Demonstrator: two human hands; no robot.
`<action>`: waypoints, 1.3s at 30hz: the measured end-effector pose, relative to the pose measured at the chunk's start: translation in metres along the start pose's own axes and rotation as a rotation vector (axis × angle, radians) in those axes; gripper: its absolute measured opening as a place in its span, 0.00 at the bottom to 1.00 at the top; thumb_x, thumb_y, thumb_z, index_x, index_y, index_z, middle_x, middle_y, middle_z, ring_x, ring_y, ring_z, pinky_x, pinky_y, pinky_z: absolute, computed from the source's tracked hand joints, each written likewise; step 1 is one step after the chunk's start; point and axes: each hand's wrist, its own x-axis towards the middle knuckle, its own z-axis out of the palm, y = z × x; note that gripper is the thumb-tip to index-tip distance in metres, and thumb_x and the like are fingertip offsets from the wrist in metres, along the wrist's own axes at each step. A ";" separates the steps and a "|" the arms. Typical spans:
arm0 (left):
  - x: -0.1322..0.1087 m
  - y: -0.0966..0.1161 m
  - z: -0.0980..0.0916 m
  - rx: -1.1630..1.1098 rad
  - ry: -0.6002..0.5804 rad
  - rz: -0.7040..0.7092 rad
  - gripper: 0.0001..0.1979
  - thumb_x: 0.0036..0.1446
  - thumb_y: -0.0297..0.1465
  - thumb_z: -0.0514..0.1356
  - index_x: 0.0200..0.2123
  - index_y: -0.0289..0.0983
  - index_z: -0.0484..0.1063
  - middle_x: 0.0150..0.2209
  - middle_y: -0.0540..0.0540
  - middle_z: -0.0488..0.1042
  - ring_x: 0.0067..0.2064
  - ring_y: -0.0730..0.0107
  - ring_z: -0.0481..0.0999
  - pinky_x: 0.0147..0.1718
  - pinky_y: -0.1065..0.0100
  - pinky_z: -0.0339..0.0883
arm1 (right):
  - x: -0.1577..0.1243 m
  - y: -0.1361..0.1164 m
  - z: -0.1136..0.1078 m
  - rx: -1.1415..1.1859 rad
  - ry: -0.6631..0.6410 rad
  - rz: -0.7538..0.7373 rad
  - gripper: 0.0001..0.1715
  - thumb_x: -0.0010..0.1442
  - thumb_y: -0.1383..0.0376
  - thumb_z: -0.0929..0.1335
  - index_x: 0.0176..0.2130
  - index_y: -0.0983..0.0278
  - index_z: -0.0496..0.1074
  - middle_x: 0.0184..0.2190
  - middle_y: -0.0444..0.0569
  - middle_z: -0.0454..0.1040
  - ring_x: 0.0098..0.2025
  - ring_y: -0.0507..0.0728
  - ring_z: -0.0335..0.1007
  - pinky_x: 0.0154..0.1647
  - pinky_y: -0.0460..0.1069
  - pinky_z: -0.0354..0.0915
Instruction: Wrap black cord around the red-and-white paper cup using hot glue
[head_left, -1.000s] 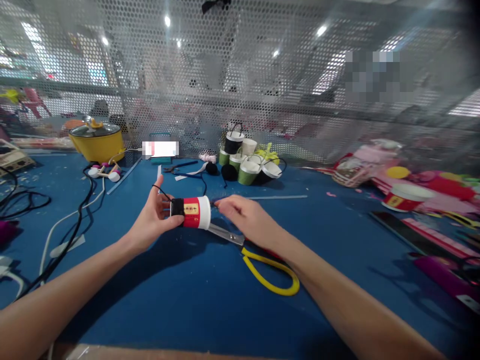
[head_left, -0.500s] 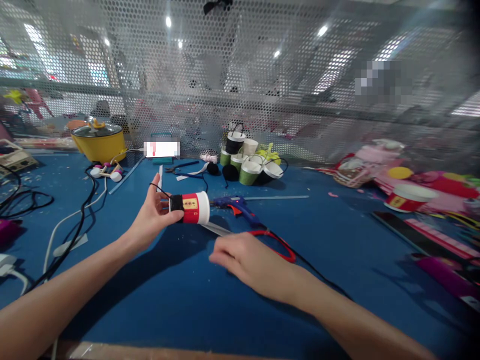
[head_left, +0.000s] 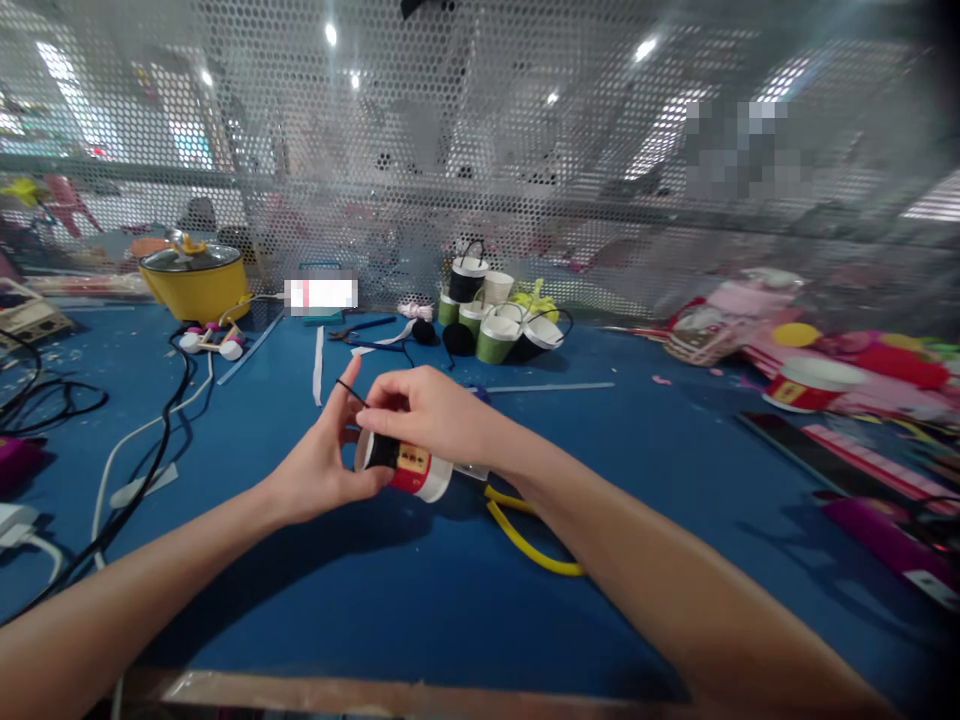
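My left hand grips a red and white paper cup, which lies on its side above the table, rim to the right. Black cord is wound round the cup's base end, and a loose black strand stands up by my left index finger. My right hand reaches over the cup, thumb and fingers pinched on the cord near its base. Under my right forearm lie scissors with yellow handles, partly hidden. Behind that wrist, the blue glue gun is mostly covered.
Several green and black cord-wrapped cups stand at the back beside black yarn balls. Pliers and a white strip lie nearer. A yellow pot and cables are left; a red cup and phone right.
My right hand has moved up and left from beside the scissors onto the cord at the cup. The cup has shifted right and slightly down, its rim tipping lower.
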 end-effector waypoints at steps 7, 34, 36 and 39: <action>0.003 0.000 -0.001 -0.080 -0.029 -0.005 0.52 0.43 0.27 0.65 0.63 0.48 0.33 0.41 0.47 0.62 0.42 0.64 0.66 0.43 0.59 0.61 | -0.016 0.014 -0.014 0.163 0.201 0.016 0.08 0.54 0.64 0.67 0.26 0.66 0.66 0.21 0.40 0.64 0.24 0.48 0.58 0.26 0.45 0.56; -0.009 0.002 0.002 0.037 -0.184 0.252 0.52 0.46 0.21 0.63 0.63 0.52 0.31 0.48 0.46 0.62 0.53 0.60 0.63 0.55 0.54 0.53 | -0.034 0.027 0.002 -0.004 0.057 0.147 0.11 0.62 0.62 0.59 0.29 0.63 0.59 0.23 0.40 0.61 0.26 0.50 0.56 0.28 0.46 0.54; -0.008 0.001 -0.001 0.051 -0.209 0.243 0.52 0.47 0.21 0.63 0.63 0.53 0.32 0.49 0.46 0.62 0.54 0.60 0.62 0.56 0.54 0.52 | -0.036 0.027 0.002 -0.045 0.069 0.135 0.10 0.62 0.62 0.59 0.29 0.63 0.58 0.24 0.40 0.61 0.27 0.50 0.57 0.28 0.47 0.54; -0.006 0.001 -0.005 0.060 -0.246 0.186 0.52 0.46 0.25 0.66 0.63 0.53 0.34 0.49 0.46 0.61 0.56 0.57 0.60 0.57 0.53 0.52 | -0.036 0.028 0.004 -0.091 0.117 0.137 0.11 0.63 0.61 0.58 0.29 0.62 0.57 0.24 0.41 0.62 0.26 0.51 0.57 0.28 0.47 0.54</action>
